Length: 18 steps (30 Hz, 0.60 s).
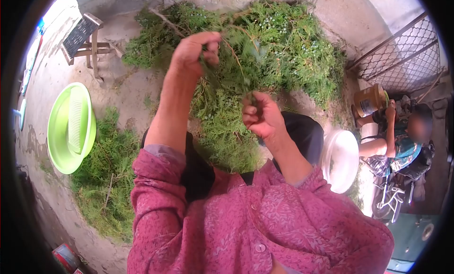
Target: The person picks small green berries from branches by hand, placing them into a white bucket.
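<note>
Branch (232,61) of feathery green foliage, dotted with small pale berries, hangs at chest height between the two hands of a seated person in a pink patterned blouse (265,222). The left hand (194,54) is raised, its grip closed round the woody upper stem; the right hand (260,117) sits lower, its grip curled tight on the sprays at the bottom end. The branch looks light and springy, soft at the tips and stiff only along the thin brown stem, which seems the surest place to take hold; the leafy ends would likely bend or tear if pulled. Directly beneath it, a mound of cuttings (227,141) of the same greenery fills the person's lap.

Beyond the knees, a large pile (298,51) of the same foliage is spread over the concrete floor (127,94), and a smaller heap (106,179) lies to the person's left, touching a lime-green plastic basin (59,148). A white basin (340,163) stands just beside the right knee. A wooden stool (85,37) stands past the green basin. The setting is an open yard: a wire-mesh gate (406,56) stands at the far right, where a second person (397,141) crouches near a brown container (369,100), well apart from the branch.
</note>
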{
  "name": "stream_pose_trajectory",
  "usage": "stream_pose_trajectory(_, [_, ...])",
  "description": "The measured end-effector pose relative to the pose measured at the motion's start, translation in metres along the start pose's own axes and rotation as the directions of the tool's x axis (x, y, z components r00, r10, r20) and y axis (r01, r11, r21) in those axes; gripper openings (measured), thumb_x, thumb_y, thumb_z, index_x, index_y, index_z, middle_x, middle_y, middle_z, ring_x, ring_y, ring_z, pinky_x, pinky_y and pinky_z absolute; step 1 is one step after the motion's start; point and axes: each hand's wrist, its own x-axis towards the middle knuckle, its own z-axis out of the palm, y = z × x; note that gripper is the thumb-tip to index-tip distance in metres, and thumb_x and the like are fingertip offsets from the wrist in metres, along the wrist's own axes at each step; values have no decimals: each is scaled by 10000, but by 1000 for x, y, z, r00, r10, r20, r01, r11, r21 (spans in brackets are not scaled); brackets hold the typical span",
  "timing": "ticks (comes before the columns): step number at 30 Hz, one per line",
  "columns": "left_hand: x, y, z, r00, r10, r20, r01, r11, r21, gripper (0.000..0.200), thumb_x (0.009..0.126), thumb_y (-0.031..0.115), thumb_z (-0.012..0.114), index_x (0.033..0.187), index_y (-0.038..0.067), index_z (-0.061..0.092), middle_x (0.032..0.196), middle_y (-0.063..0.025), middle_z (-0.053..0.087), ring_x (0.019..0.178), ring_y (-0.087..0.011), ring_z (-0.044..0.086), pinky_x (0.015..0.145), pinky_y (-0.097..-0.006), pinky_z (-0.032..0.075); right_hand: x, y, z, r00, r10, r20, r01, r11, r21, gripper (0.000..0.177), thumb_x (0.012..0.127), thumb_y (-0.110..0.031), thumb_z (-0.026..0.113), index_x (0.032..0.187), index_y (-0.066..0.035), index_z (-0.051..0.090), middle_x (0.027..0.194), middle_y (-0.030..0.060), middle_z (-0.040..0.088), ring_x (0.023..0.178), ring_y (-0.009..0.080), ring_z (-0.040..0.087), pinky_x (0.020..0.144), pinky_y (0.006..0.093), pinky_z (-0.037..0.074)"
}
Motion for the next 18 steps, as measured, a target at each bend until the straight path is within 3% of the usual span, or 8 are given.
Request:
stream_pose_trajectory(1, [3, 5, -6, 993, 78, 88, -79, 997, 11, 114, 794, 126, 556, 710, 77, 496, 547, 39, 415, 433, -67, 321, 466, -237, 287, -4, 4, -6, 996, -6, -90, 9, 1000, 29, 75, 787, -77, 556, 860, -92, 542, 743, 42, 555, 591, 121, 520, 398, 202, 345])
stream_pose_trajectory(3, [-1, 5, -5, 992, 107, 67, -111, 992, 61, 106, 794, 126, 556, 733, 61, 499, 566, 38, 421, 447, -68, 321, 486, -242, 284, -8, 5, -13, 983, -4, -185, 15, 998, 59, 92, 788, -66, 541, 879, -80, 541, 791, 61, 564, 628, 130, 535, 404, 197, 358])
stream_pose_trajectory(5, [-4, 0, 0, 994, 108, 34, -111, 990, 86, 103, 794, 127, 556, 750, 50, 503, 569, 32, 422, 450, -71, 322, 485, -246, 283, -7, 0, -14, 982, -95, -161, 75, 989, -126, 117, 800, -92, 551, 914, -68, 539, 866, 89, 569, 688, 146, 555, 418, 186, 383])
stream_pose_trajectory(9, [-1, 0, -1, 993, 111, 35, -114, 988, 108, 109, 792, 127, 560, 782, 33, 507, 571, 18, 424, 458, -78, 325, 481, -248, 284, -1, -11, -6, 987, -142, -78, 121, 966, -229, 171, 795, -113, 594, 953, -77, 537, 882, 70, 575, 702, 133, 566, 428, 178, 392])
stream_pose_trajectory(11, [0, 0, 0, 996, 78, 34, -80, 994, 77, 111, 790, 127, 562, 786, 30, 507, 569, 18, 425, 457, -79, 325, 481, -247, 286, 3, -10, 2, 970, -227, -92, 169, 893, -417, 263, 769, -119, 648, 1002, -93, 528, 879, 35, 575, 691, 120, 573, 441, 181, 398])
stream_pose_trajectory(14, [-2, -2, 2, 999, 44, 19, -45, 997, 61, 114, 785, 125, 564, 788, 28, 506, 566, 18, 425, 452, -81, 325, 479, -245, 290, 11, -4, 16, 960, -269, -81, 184, 819, -544, 255, 758, -92, 651, 988, -121, 545, 834, 9, 568, 713, 152, 563, 465, 189, 386])
stream_pose_trajectory(18, [0, -2, 1, 999, 39, 24, -41, 997, 72, 111, 779, 121, 568, 782, 31, 503, 562, 21, 424, 442, -82, 323, 476, -245, 293, 24, 1, 23, 983, -186, 11, 169, 865, -473, 267, 753, -90, 658, 992, -136, 547, 820, -1, 581, 721, 146, 569, 470, 201, 387])
